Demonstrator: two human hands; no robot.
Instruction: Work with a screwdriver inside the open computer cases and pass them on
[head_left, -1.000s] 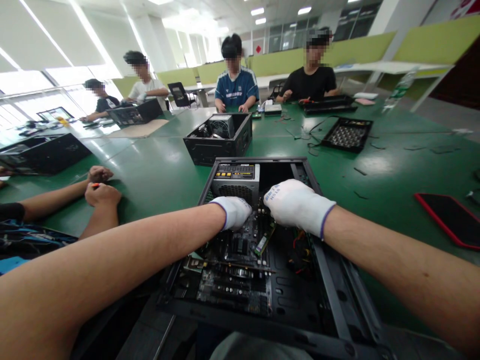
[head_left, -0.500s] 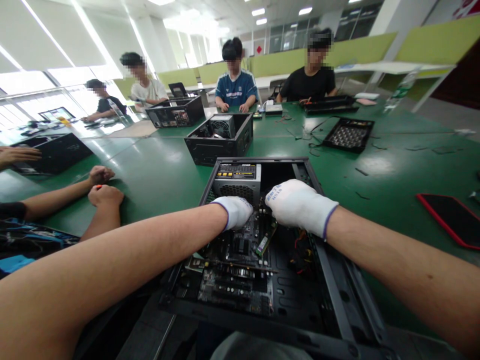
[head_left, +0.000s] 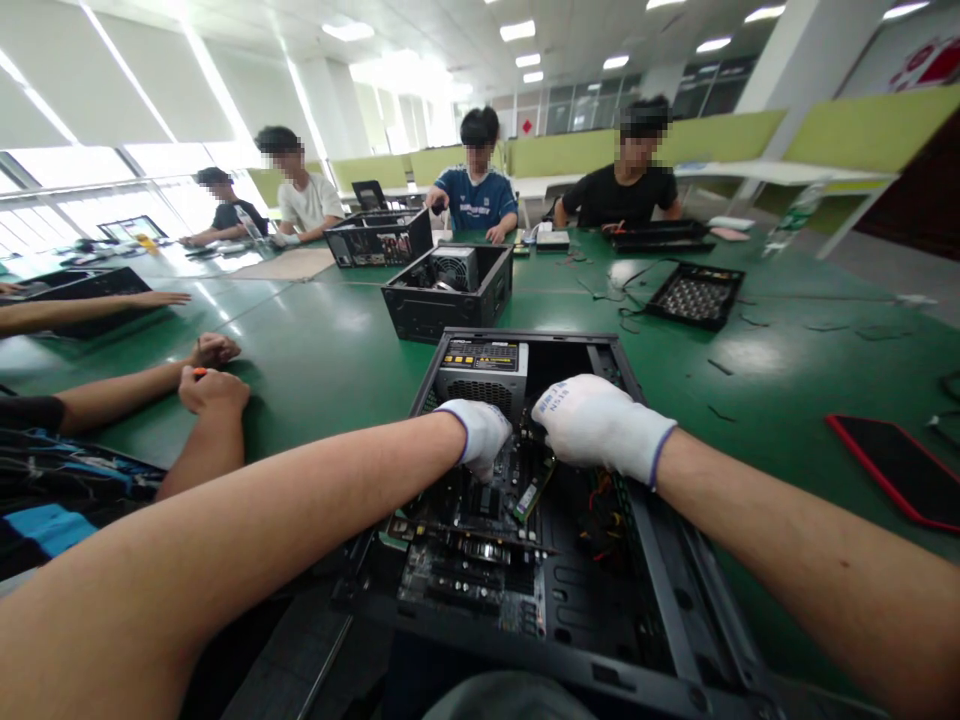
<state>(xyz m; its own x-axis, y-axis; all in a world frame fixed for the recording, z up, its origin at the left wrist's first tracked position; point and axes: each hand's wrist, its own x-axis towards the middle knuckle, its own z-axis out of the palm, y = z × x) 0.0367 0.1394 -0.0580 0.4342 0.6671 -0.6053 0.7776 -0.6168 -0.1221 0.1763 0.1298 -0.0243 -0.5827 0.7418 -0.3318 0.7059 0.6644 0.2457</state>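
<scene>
An open black computer case (head_left: 667, 570) lies on the green table in front of me, its motherboard (head_left: 480, 540) exposed. A grey power supply (head_left: 480, 368) sits at its far end. Both my hands wear white gloves and reach inside, just in front of the power supply. My left hand (head_left: 480, 435) is curled downward over the board, fingers closed on something I cannot make out. My right hand (head_left: 592, 420) is curled too, fingertips pressed down near a green memory stick (head_left: 531, 492). What they grip is hidden.
A second open case (head_left: 446, 290) stands beyond mine, a third (head_left: 379, 238) further left. A black tray (head_left: 694, 292) and loose cables lie far right. A red-edged phone (head_left: 892, 468) rests on the right. A neighbour's forearms (head_left: 150, 390) lie on the left. Several people sit across the table.
My hands have stayed in the same spot inside the case. The view has tilted a little, and a person at the far left has pushed a case toward the middle.
</scene>
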